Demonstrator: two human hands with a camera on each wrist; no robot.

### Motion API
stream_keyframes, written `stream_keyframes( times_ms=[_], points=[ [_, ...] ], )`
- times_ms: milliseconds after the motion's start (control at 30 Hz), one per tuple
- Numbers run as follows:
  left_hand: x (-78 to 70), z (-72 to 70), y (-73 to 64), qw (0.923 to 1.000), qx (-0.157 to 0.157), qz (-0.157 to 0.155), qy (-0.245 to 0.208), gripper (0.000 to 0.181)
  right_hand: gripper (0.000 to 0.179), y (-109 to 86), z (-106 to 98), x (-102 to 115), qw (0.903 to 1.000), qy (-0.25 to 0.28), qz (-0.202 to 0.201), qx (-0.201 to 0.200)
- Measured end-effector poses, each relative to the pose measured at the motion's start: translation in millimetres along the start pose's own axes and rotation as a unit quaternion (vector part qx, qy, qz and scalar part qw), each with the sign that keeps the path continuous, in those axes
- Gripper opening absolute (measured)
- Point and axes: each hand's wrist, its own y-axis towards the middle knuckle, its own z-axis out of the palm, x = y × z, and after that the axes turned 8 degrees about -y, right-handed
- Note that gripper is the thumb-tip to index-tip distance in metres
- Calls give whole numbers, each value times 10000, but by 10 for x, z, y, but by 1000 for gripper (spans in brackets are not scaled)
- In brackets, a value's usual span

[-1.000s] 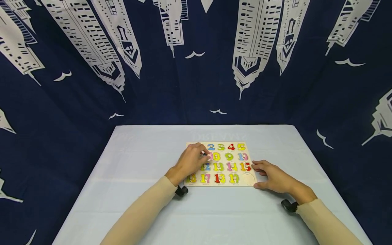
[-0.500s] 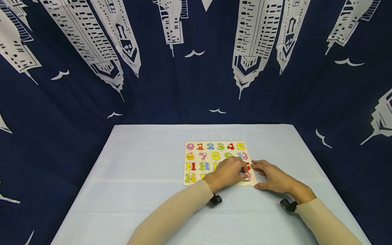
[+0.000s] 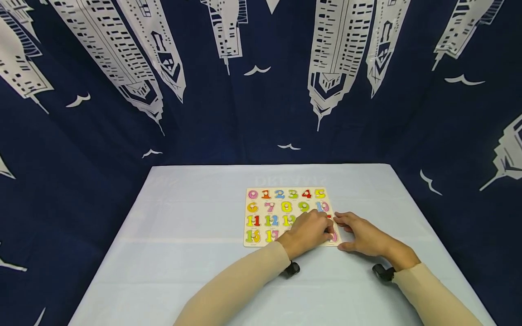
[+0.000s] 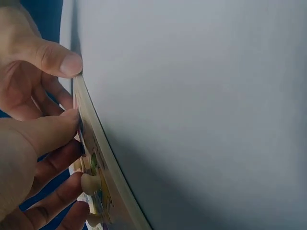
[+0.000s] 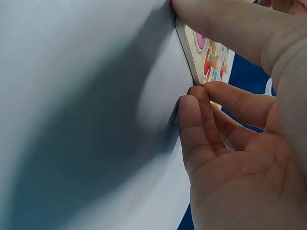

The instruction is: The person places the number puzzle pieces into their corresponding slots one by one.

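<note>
A wooden number puzzle board (image 3: 259, 201) lies flat on the white table, its coloured number pieces each carrying a small knob. Over its near right corner, my left hand (image 3: 308, 228) pinches a number piece (image 3: 335, 237) with a pink 0, which sits at the last slot. The fingers cover much of this piece, so I cannot tell whether it lies flush. At the board's right edge rests my right hand (image 3: 363, 235), thumb by the near corner and fingertips against the side. A wooden knob (image 4: 90, 183) shows close to the left fingers in the left wrist view.
The white tabletop (image 3: 195, 217) spreads around the board. Behind it hangs a dark blue curtain (image 3: 244, 127) printed with white buildings and birds. Each wrist wears a small black camera, including the right one (image 3: 383, 273).
My left hand has carried the piece from the board's upper left to the near right corner, where a slot was bare, and shifted slightly right since. My right hand has stayed at the edge.
</note>
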Motion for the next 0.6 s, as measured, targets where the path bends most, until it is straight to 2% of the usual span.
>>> stream_keyframes(
  times_ms=[133,267,433,600],
  points=[
    [-25,-13,7,9998,-35,50,190,5,86,-16,-19,-1,10000,-11,-36,-53],
    [-28,-22,-5,9995,124,116,265,11,86,-39,-19,10,10000,36,15,-34],
    [17,-79,-91,9993,281,128,-207,23,86,-47,-2,18,9999,-18,81,-79],
    [167,-179,-291,9971,131,50,-752,33,85,-45,26,36,9999,36,91,-57]
  ],
)
